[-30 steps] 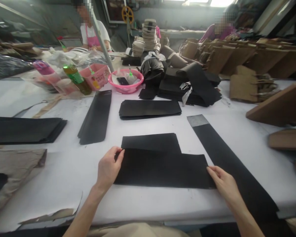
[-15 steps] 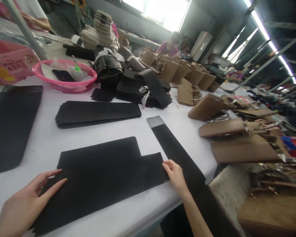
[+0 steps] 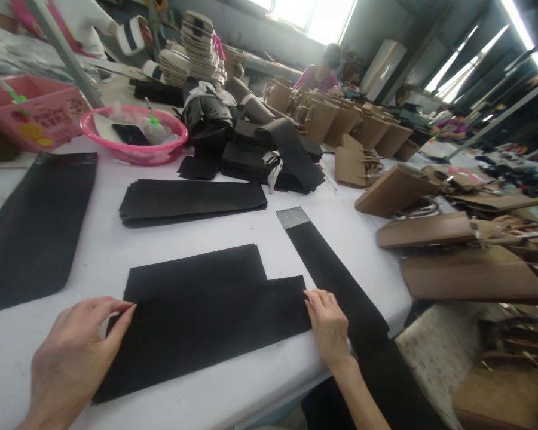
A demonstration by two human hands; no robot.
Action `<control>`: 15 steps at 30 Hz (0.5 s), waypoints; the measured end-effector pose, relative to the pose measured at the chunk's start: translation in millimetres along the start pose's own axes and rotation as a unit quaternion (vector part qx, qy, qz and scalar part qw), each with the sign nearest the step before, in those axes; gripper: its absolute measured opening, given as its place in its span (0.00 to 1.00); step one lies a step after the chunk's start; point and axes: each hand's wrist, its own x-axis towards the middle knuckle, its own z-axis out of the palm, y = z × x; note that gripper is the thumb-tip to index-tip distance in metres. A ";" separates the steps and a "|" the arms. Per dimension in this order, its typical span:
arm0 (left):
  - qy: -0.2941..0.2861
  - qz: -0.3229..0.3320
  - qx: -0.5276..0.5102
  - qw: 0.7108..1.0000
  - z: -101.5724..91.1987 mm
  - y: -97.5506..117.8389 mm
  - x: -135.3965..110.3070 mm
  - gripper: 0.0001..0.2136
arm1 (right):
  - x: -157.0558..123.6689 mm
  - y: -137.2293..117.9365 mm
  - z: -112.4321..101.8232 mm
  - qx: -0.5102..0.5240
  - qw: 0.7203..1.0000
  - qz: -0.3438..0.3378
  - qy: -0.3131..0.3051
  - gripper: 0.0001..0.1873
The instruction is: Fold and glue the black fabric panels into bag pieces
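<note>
A long black sheet (image 3: 206, 331) lies flat on the white table (image 3: 94, 263) in front of me, overlapping a second black sheet (image 3: 197, 272) just behind it. My left hand (image 3: 78, 355) rests with fingers apart on the near sheet's left end. My right hand (image 3: 327, 322) touches its right end with the fingertips. Neither hand grips anything. A narrow black strip (image 3: 336, 280) with a grey end runs diagonally past my right hand and off the table edge.
A stack of black sheets (image 3: 192, 200) lies farther back, another black sheet (image 3: 36, 227) at left. A pink basin (image 3: 134, 134) and pink basket (image 3: 36, 110) stand behind. Brown paper bags (image 3: 430, 233) crowd the right side. People work at the far end.
The view has swung to the right and closer to the table. My hands stay at the two ends of the near black sheet; the left hand now lies flatter on it.
</note>
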 end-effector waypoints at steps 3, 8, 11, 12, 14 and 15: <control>-0.062 -0.041 -0.026 0.997 -11.8 6.4 4.0 0.10 | -2.3 1.3 5.1 0.004 0.999 -0.050 -0.004 0.13; -0.104 -0.156 -0.136 0.973 -13.6 6.2 4.7 0.10 | -4.2 8.9 11.4 -0.007 0.995 -0.093 0.026 0.13; -0.115 -0.170 -0.153 0.967 -9.8 1.3 3.6 0.18 | -5.5 12.2 12.1 -0.010 0.993 -0.109 0.035 0.14; -0.121 -0.170 -0.154 0.966 -8.5 -1.1 3.8 0.21 | -5.9 13.0 11.9 -0.008 0.993 -0.111 0.036 0.14; -0.126 -0.166 -0.161 0.965 -5.7 -6.5 4.9 0.26 | -6.6 14.2 11.3 -0.006 0.993 -0.111 0.037 0.14; -0.126 -0.160 -0.167 0.965 -4.2 -9.1 5.4 0.28 | -6.8 14.6 11.1 -0.005 0.993 -0.111 0.035 0.14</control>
